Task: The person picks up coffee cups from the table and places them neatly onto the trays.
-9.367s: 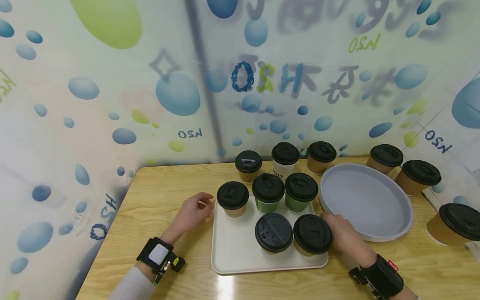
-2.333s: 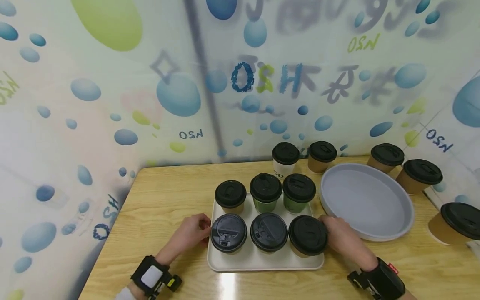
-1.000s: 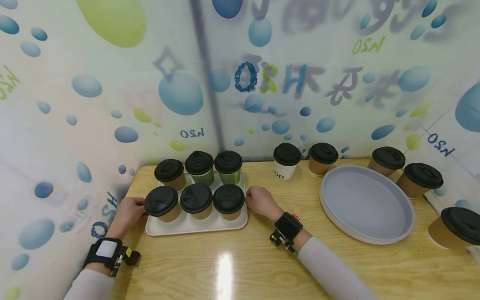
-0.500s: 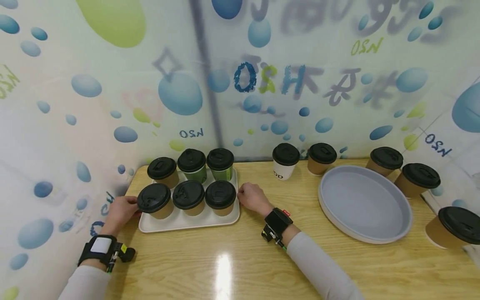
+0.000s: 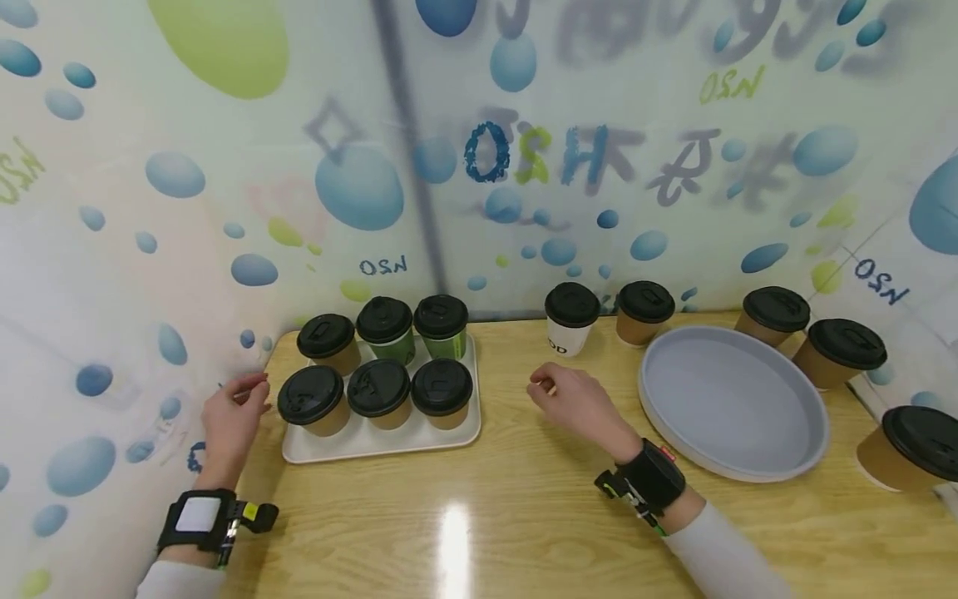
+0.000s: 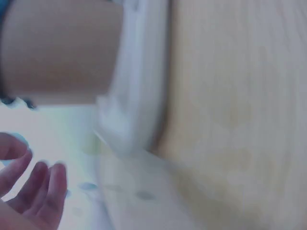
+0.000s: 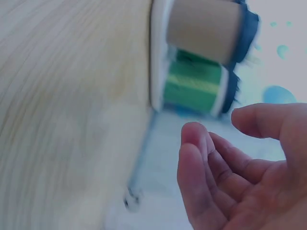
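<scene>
A white rectangular tray (image 5: 389, 447) lies at the left of the table, bearing two rows of lidded paper cups. In its front row stand brown cups with black lids, among them the right-hand one (image 5: 443, 391). The back row has a brown cup (image 5: 329, 343) at left and two green cups, one of them at the right end (image 5: 443, 326). My left hand (image 5: 234, 420) hovers just left of the tray, fingers loosely bent, holding nothing. My right hand (image 5: 580, 403) is above the table, right of the tray, its fingers loosely curved and free; the right wrist view shows a gap between thumb and fingers.
A round grey tray (image 5: 733, 403) sits at the right. Behind it are a white cup (image 5: 570, 320) and a brown cup (image 5: 644, 314). More brown cups stand along the right side, one near the edge (image 5: 906, 449). A patterned backdrop (image 5: 359, 187) rises behind the table.
A brown cup from the back joined the front row on the tray. Both hands then moved the loaded tray left and let go of it; the right hand has drawn away to the right.
</scene>
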`<state>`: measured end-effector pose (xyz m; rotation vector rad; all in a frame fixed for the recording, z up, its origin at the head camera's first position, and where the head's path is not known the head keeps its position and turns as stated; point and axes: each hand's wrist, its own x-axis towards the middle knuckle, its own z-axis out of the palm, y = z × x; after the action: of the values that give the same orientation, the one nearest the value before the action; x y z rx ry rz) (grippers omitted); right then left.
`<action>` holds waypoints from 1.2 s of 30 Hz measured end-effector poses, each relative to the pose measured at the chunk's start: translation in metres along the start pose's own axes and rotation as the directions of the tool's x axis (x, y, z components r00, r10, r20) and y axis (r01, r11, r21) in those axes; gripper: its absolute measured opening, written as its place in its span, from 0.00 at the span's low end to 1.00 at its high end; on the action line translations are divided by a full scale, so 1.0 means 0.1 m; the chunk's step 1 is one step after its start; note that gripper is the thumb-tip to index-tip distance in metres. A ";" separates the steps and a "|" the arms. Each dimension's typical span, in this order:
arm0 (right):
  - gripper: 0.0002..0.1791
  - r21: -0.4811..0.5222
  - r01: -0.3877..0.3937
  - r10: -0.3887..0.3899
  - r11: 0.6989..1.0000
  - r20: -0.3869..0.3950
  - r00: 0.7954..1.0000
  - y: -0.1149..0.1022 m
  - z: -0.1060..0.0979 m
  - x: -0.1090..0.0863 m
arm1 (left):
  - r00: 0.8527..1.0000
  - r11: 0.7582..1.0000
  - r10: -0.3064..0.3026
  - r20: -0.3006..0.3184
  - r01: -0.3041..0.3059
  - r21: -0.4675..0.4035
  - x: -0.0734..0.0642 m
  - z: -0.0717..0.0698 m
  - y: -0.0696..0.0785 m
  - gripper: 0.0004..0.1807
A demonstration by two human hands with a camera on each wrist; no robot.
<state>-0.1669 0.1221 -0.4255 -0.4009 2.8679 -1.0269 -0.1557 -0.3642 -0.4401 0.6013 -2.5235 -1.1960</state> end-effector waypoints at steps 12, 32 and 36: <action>0.18 -0.137 -0.062 0.026 0.989 -0.246 0.969 0.65 -0.96 -0.59 | 0.738 0.763 0.576 -0.352 -0.640 -0.092 -0.58 0.09 0.86 0.13; 0.22 -0.180 -0.396 0.283 0.900 -0.449 0.848 1.97 -1.61 -1.02 | 0.449 0.495 0.868 0.210 -0.806 -0.323 -1.54 0.94 1.45 0.17; 0.24 -0.155 -0.418 0.320 0.895 -0.429 0.845 2.08 -1.63 -1.07 | 0.412 0.526 0.833 0.369 -0.796 -0.300 -1.70 1.10 1.50 0.19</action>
<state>-0.1345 0.4052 -0.4332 0.4022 3.2417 -0.7537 -0.0910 -0.1237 -0.4027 -1.0398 -2.4984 -1.0640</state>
